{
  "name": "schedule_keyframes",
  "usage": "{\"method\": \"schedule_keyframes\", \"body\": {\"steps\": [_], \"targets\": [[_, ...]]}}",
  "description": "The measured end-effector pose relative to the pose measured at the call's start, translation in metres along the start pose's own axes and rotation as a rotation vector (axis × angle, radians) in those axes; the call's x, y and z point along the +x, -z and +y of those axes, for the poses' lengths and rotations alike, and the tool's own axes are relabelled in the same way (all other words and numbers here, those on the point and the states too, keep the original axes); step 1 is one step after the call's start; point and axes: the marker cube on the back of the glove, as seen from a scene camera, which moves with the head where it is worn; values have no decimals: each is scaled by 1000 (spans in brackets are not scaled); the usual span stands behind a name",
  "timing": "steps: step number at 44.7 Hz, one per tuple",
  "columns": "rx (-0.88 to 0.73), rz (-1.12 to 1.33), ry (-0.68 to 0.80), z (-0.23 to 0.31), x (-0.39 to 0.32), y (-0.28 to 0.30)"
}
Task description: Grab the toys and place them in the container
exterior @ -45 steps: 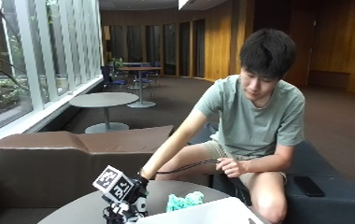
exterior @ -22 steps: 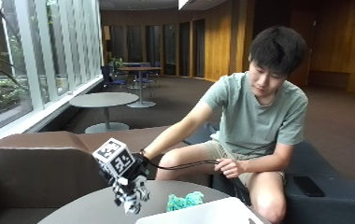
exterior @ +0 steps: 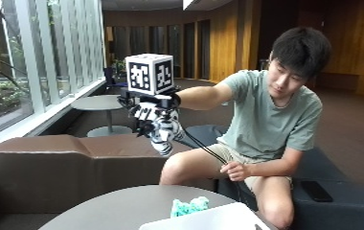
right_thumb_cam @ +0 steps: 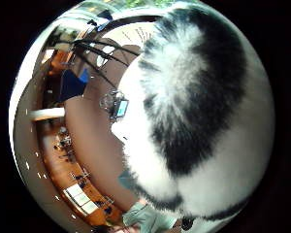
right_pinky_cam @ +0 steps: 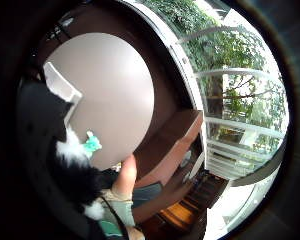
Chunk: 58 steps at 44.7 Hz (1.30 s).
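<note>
Holding: right hand grasps black-and-white plush toy, raised high for carrying.
Waiting: teal toy on worktop beside white container.

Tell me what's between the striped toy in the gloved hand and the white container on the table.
Only open air and bare tabletop, per the outside view: the right hand holds the striped toy high above the white container; the teal toy sits beside it.

I see fuzzy black-and-white plush in my gloved right hand, fluffy teal toy below it, matt grey table, smooth white plastic bin, matt brown leather-like bench
</note>
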Motion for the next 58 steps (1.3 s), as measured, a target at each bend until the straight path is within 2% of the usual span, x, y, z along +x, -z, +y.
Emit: {"method": "schedule_keyframes", "body": {"steps": [6, 15, 26, 38, 47, 54, 58], "targets": [[50, 14, 73, -8, -60, 23], [76, 39, 183, -21, -143, 20], [80, 36, 254, -47, -199, -43], [65, 4, 231, -64, -216, -116], [-67, -9, 188, -68, -218, -136], [-352, 85, 210, -52, -206, -153], [-304, 68, 218, -53, -207, -145]]}}
